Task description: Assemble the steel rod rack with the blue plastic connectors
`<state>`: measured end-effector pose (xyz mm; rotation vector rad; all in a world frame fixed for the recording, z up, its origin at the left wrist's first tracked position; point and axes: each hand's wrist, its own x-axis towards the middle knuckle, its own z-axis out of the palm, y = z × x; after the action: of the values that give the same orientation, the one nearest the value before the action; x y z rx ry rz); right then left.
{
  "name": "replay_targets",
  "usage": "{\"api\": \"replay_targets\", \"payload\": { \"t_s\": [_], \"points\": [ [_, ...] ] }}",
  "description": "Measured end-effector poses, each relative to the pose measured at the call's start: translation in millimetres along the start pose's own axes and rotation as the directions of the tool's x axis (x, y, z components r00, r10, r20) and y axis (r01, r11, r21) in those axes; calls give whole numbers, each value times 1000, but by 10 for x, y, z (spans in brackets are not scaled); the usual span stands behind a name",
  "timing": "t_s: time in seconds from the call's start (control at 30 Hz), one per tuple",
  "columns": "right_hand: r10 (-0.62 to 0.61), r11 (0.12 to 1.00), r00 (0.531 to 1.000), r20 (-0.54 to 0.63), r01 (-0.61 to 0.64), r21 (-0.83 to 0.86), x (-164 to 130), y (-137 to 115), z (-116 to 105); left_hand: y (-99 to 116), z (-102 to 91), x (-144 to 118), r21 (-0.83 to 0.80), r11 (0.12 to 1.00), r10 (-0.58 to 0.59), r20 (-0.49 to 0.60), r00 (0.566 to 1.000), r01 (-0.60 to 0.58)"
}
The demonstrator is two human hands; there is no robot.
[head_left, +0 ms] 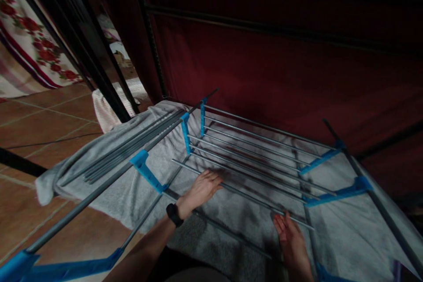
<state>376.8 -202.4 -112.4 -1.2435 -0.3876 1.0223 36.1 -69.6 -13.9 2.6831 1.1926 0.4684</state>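
Observation:
A loose grey metal rod (249, 195) lies crosswise between my hands. My left hand (205, 188), with a black watch (173, 215) on the wrist, grips it from above, left of its middle. Close to its right end, my right hand (290, 231) pinches the same rod, thumb on top and fingers below. The rod's left tip is free, near a blue plastic bracket (149, 174) on the left side of a partly assembled rack. Beyond the rod, several crossbars (254, 141) span between other blue brackets, one being the right bracket (337, 196).
Several spare rods (132, 147) lie bundled on the grey blanket (109, 200) at left. Dark upright posts (109, 83) stand beside the tiled floor (46, 116). A dark red cloth (264, 79) hangs behind the rack. Another rod (231, 231) lies nearer my body.

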Motion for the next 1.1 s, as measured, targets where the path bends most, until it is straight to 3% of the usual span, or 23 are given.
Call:
{"api": "replay_targets", "payload": {
  "t_s": [0.23,0.47,1.1],
  "points": [
    [-24,991,995,-99,37,132,-30,-512,443,-78,-202,27,21,998,66,-199,978,-63],
    [-125,979,992,-38,129,157,68,-1012,807,-93,-398,177,32,992,123,-334,934,-120],
    [-274,947,961,-26,274,169,415,-1561,978,-39,-390,600,117,984,171,-473,864,-131]
  ]
}}
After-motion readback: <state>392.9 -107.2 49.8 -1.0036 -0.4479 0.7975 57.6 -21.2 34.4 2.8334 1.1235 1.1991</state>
